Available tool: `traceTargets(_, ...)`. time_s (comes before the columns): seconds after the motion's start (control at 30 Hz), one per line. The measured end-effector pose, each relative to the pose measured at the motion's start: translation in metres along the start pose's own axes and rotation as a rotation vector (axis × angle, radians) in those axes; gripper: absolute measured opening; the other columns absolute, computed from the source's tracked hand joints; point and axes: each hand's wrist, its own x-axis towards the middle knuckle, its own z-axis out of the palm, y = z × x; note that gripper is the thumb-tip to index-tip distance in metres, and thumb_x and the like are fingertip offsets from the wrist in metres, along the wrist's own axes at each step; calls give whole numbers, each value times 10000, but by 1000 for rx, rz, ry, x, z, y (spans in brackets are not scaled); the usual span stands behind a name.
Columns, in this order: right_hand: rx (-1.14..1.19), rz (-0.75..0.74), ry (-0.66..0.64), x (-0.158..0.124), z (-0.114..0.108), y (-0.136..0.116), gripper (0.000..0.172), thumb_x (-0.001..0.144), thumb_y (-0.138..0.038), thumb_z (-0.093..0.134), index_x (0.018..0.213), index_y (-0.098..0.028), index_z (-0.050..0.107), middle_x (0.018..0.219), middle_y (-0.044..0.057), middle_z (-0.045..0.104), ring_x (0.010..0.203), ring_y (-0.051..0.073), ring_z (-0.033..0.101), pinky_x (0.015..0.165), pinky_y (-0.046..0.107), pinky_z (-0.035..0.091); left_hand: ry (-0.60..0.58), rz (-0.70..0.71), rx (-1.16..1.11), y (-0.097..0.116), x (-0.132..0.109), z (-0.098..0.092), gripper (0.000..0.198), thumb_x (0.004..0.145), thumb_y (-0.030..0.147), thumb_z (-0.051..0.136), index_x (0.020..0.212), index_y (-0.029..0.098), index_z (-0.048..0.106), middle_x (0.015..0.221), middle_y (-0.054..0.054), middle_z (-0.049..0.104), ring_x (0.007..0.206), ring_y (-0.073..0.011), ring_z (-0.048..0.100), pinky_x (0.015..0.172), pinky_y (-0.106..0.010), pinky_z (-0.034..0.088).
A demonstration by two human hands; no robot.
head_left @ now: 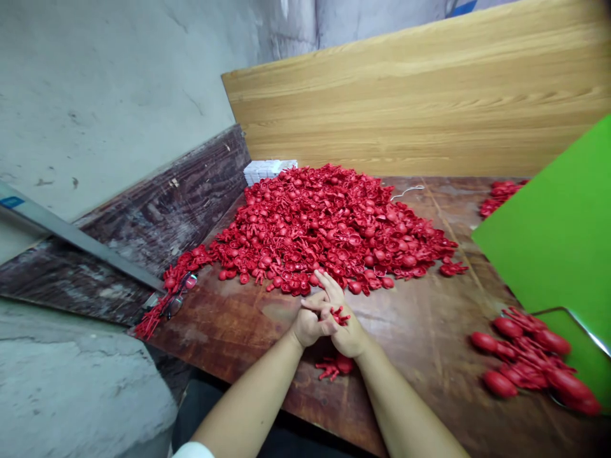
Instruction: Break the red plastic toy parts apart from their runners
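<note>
A big heap of small red plastic parts (329, 226) covers the far middle of the brown wooden table (420, 331). Just in front of the heap my two hands meet. My left hand (309, 324) is closed, its fingers laced against the right. My right hand (341, 318) is closed round a small red plastic piece (340, 315) that pokes out between the fingers. Another red part (334, 367) lies on the table under my wrists.
A green board (558, 248) leans at the right, over a metal-rimmed tray of larger red parts (529, 362). More red parts (499, 194) lie at the far right. A white box (267, 170) sits behind the heap. A wooden panel (429, 95) backs the table. Glasses (179, 299) rest at the left edge.
</note>
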Motion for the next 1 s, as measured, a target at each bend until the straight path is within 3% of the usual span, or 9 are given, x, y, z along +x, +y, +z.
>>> traceTargets(0.13,-68,20,-15,1,1,-3,545,1012,-586,279,1221,-340,718,1677,-48,182,1528,317,198,1228,604,139,33,10,-125,-4,0,-4,748,549,851,696,817,162,583,871,-81,594,904,-309,618,828,-439,506)
traceTargets(0.23,-107,29,-29,-1,-1,-4,541,1011,-585,283,1272,-337,687,1670,-27,213,1529,320,188,1222,596,181,31,-3,-186,-8,-1,-6,772,466,830,758,809,158,591,850,-74,594,875,-297,611,809,-430,510)
traceTargets(0.43,-122,12,-67,-1,1,-2,519,1010,-550,307,1284,-313,678,1577,39,409,1447,322,364,1183,581,287,41,-58,-273,-9,-4,-5,510,643,580,790,868,145,649,893,-75,631,947,-295,625,907,-477,504)
traceTargets(0.67,-162,58,-41,-2,2,-6,404,994,-379,388,1270,-340,680,1506,29,504,1367,289,457,1123,534,349,51,-78,-301,-9,-3,-3,495,653,566,756,874,125,717,987,-102,694,979,-314,650,952,-496,507)
traceTargets(1.0,-227,130,-91,5,-3,-15,408,1010,-344,369,1298,-401,651,1409,9,605,1291,306,490,1039,548,348,152,-126,-160,-10,-7,-4,450,799,574,673,783,125,673,848,-75,676,849,-233,637,850,-397,525)
